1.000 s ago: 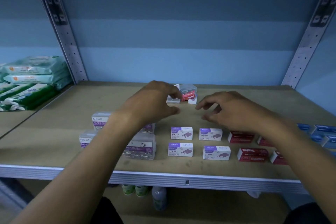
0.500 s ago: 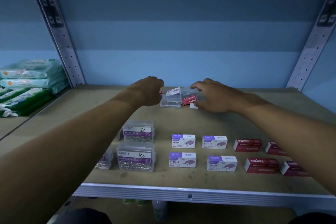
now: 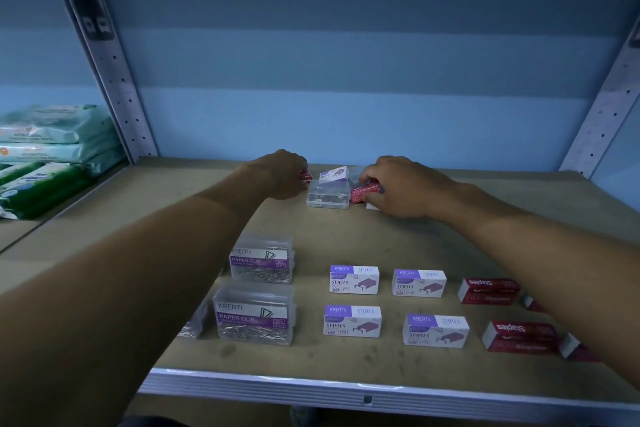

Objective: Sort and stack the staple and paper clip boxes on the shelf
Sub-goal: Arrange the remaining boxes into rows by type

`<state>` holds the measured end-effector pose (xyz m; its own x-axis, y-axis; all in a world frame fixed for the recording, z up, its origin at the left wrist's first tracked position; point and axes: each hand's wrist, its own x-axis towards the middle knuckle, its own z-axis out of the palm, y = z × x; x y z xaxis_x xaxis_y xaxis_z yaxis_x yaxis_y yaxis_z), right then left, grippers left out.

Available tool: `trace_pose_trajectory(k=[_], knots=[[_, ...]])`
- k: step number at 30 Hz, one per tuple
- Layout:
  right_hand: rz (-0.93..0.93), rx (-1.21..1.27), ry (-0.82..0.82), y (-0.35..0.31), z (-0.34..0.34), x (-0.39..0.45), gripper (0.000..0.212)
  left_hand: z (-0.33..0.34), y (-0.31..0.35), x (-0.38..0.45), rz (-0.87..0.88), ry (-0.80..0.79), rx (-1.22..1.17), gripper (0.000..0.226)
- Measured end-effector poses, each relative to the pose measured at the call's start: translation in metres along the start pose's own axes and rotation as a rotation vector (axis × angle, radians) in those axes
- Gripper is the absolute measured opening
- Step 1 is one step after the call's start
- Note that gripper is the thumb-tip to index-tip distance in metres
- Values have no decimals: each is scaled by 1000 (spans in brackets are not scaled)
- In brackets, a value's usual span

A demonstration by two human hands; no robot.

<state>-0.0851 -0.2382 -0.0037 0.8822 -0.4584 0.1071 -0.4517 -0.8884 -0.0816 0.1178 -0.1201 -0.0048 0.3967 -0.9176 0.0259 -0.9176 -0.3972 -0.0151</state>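
Note:
At the back of the shelf (image 3: 346, 229) lies a small heap: a clear paper clip box (image 3: 327, 196), a white-and-purple staple box (image 3: 335, 173) leaning on it, and red staple boxes. My left hand (image 3: 282, 175) closes on a red staple box (image 3: 306, 177) at the heap's left. My right hand (image 3: 398, 185) grips another red staple box (image 3: 363, 191) at its right. Near the front stand clear paper clip boxes (image 3: 256, 317), several white-and-purple staple boxes (image 3: 353, 321) in rows, and red staple boxes (image 3: 519, 336).
Stacked packs of wet wipes (image 3: 45, 135) and green packs (image 3: 38, 184) sit on the neighbouring shelf at the left. Perforated metal uprights (image 3: 114, 80) frame both sides. The shelf's metal front lip (image 3: 346, 388) runs along the bottom. A blue wall is behind.
Both hands reached from mid-shelf to the heap at the back. The left hand closed on a red box at its left, the right on a red box at its right.

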Motion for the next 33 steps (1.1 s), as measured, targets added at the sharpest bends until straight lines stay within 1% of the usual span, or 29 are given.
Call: trace_pose_trajectory(k=[5,9,12,15,17,21,24,27,30,33], knots=[[6,38,42,0,1,3,29,7,-1,5,-5,26,-26,26],[-5,81,64,2,-1,4,23,4,1,8,-40,92,-51,27],[-2,113,91,4,-3,5,27,0,-1,8,-82,148,-97,38],[3,166,114,5,-6,2,30,-4,-4,3,-116,218,-201,46],[14,205,133,6,-9,-2,28,-8,-4,-3,-127,245,-299,43],[41,318,157,6,-13,-16,27,-19,3,-19,-163,284,-502,30],[71,366,170,3,-16,-26,27,-26,13,-33,-174,282,-667,25],[106,420,184,1,-17,-39,25,-32,26,-49,-146,271,-821,22],[149,496,225,0,-19,-55,19,-35,37,-66,-111,269,-871,15],[189,521,238,1,-19,-70,16,-36,47,-81,-97,280,-816,19]])
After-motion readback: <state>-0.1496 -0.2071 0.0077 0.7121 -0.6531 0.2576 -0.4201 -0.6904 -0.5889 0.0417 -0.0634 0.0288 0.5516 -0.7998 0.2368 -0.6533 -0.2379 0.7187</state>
